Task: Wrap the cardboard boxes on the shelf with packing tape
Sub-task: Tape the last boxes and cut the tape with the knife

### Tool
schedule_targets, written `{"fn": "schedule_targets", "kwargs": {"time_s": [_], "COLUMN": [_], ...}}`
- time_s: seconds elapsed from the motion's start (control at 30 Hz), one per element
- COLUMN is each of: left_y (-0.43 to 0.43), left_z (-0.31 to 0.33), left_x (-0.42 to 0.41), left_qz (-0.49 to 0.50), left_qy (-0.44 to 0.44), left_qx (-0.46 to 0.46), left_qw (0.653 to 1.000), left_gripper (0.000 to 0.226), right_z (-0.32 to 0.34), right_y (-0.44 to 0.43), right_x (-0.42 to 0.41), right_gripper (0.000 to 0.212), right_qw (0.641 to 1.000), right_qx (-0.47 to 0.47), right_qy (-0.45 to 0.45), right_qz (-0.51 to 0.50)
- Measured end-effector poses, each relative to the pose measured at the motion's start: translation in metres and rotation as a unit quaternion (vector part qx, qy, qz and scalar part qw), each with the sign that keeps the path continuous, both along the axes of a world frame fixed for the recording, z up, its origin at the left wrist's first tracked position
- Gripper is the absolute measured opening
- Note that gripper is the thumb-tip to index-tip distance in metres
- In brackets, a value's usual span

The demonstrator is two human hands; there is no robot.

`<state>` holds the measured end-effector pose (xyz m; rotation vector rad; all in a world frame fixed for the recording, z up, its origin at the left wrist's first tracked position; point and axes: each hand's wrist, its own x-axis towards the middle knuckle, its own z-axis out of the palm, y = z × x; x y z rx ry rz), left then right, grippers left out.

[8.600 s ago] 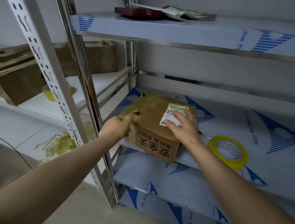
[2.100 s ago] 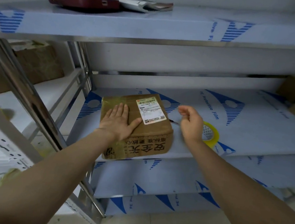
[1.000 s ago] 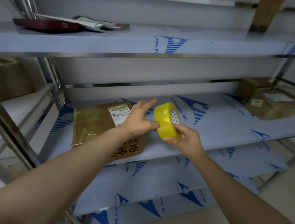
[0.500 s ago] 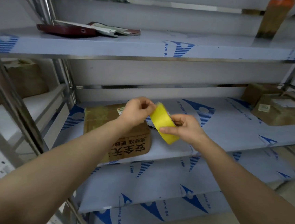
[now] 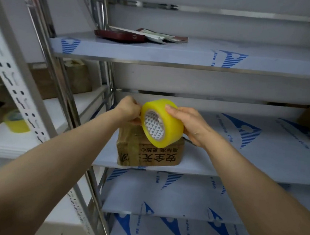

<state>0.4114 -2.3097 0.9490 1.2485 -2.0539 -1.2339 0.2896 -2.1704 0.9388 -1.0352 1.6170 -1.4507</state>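
Glossy plastic tape roll (image 5: 170, 123); matt cardboard box (image 5: 147, 156), seemingly tape-slicked.

Two arms, two hands, nothing worn on parts that show.

Left arm (image 5: 52, 164): bare skin from wrist down to bottom edge of picture. Smooth. Looks very wide close to camera, thin near wrist.

Right arm (image 5: 257, 182): same, bare all along. Smooth, wide low down, thin at wrist.

Left hand (image 5: 130, 110): bare. Back of hand shows, knuckles make small bumps.

Right hand (image 5: 191, 124): bare. Back of hand and thumb side show, faint lines of bones under skin, round fingertips (image 5: 168, 107).
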Motion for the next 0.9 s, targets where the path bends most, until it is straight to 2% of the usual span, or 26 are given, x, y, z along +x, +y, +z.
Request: {"fn": "schedule_targets", "kwargs": {"time_s": [0.1,0.2,0.3,0.4,0.5,0.6,0.67,0.77,0.83,0.9], "left_y": [-0.004,-0.013,-0.018,-0.016,-0.021,-0.038,-0.044,-0.045,-0.049,-0.054], "left_z": [-0.006,-0.003,-0.002,-0.006,-0.015,-0.012,-0.009,-0.014,-0.025,-0.035], "left_x": [0.011,0.019,0.026,0.028,0.028,0.040,0.046,0.046,0.045,0.048], "left_qz": [0.022,0.046,0.062,0.065,0.092,0.155,0.169,0.190,0.204,0.228], "left_qy": [0.006,0.020,0.024,0.033,0.056,0.056,0.072,0.084,0.094,0.089], "left_qx": [0.022,0.010,0.014,0.052,0.081,0.047,0.057,0.067,0.069,0.067], "left_qw": [0.999,0.999,0.998,0.996,0.991,0.985,0.981,0.976,0.972,0.967], "left_gripper": [0.021,0.006,0.019,0.031,0.032,0.020,0.014,0.024,0.018,0.011], "right_z": [0.005,-0.001,-0.011,-0.005,0.009,0.017,0.013,0.015,0.021,0.026], "right_y": [-0.015,-0.018,-0.021,-0.029,-0.036,-0.035,-0.033,-0.033,-0.037,-0.045], "right_x": [0.007,0.003,0.005,0.011,0.007,-0.004,-0.014,-0.025,-0.031,-0.036], "right_gripper": [0.052,0.046,0.050,0.052,0.034,0.038,0.046,0.046,0.049,0.034], "right_qw": [1.000,0.993,0.986,0.989,0.996,1.000,0.996,0.990,0.987,0.981], "right_qx": [0.004,0.001,-0.020,-0.039,-0.033,0.023,0.065,0.076,0.082,0.091], "right_qy": [-0.020,-0.039,-0.080,-0.117,-0.080,-0.014,0.050,0.045,0.079,0.143], "right_qz": [0.020,0.109,0.148,0.086,0.033,0.012,0.038,0.106,0.112,0.099]}}
